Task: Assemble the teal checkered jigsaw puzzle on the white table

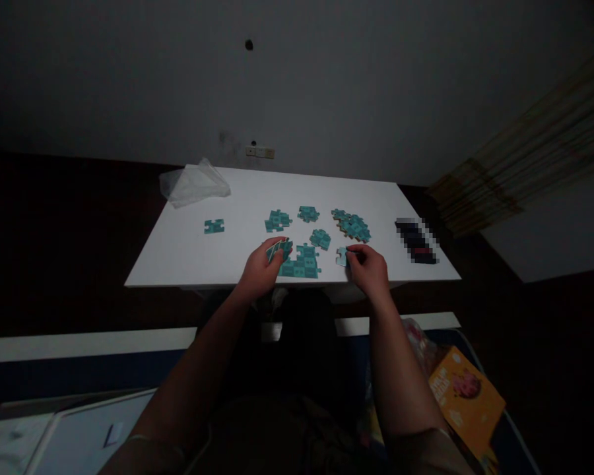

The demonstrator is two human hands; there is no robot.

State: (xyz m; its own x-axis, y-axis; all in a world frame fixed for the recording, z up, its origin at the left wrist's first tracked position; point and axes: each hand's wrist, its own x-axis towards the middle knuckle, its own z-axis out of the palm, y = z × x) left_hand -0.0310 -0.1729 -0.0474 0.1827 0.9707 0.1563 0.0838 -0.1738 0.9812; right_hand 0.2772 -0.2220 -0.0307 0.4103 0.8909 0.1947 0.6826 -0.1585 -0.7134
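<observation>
My left hand [261, 265] is closed around several teal jigsaw puzzle pieces [280, 249], held just above the left part of a joined section of puzzle [304, 262]. My right hand [369, 267] pinches a single lighter-looking puzzle piece [341, 256] between thumb and fingers, low over the table to the right of that section. Beyond the hands lie small piles of teal pieces: one pile [277, 220] at the left, another [308, 213] in the middle, and a third [320, 239] nearer to me. A larger heap [352, 225] spreads out to the right.
On the white table [247, 191], a lone puzzle piece [214, 226] lies at the left. A clear plastic bag [198, 185] overhangs the back left corner. A dark, pixelated object [416, 241] sits near the right edge. An orange package [466, 396] rests beside me at lower right.
</observation>
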